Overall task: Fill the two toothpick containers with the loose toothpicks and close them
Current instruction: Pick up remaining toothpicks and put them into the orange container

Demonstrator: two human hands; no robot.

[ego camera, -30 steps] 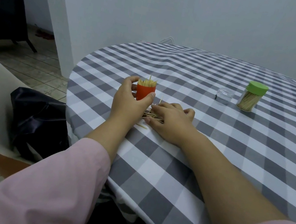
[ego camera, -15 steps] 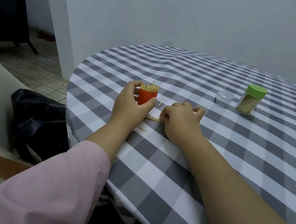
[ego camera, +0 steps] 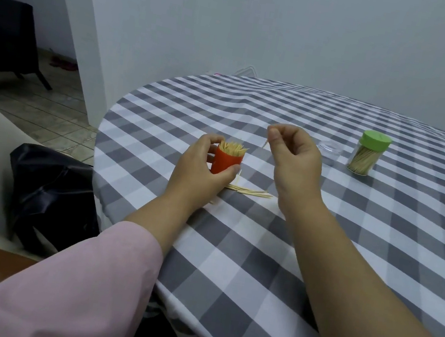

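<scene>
The person is working on the orange container (ego camera: 227, 161), which is standing upright near the front-left edge of the checked counter (ego camera: 348, 246) and is bristling with toothpicks that are poking above its rim. The left hand (ego camera: 200, 170) is wrapping its grip around that container, thumb on the near side and fingers behind, steadying it. The right hand (ego camera: 294, 156) is hovering above the counter just right of the container, its grip narrowed to a pinch on 1 toothpick (ego camera: 264, 145) that is hanging down from the fingertips. A small cluster of loose toothpicks (ego camera: 249, 191) is lying on the cloth between the 2 wrists. Well apart to the right, the second container (ego camera: 366, 156) is sitting closed under its green lid, seemingly finished, with a clear lid (ego camera: 328, 152) just beside it.

The step in hand looks like loading single picks into the orange container. The next move is calling for the right hand to bring the pick over the crowded opening, align it upright and slip it in among the others.
</scene>
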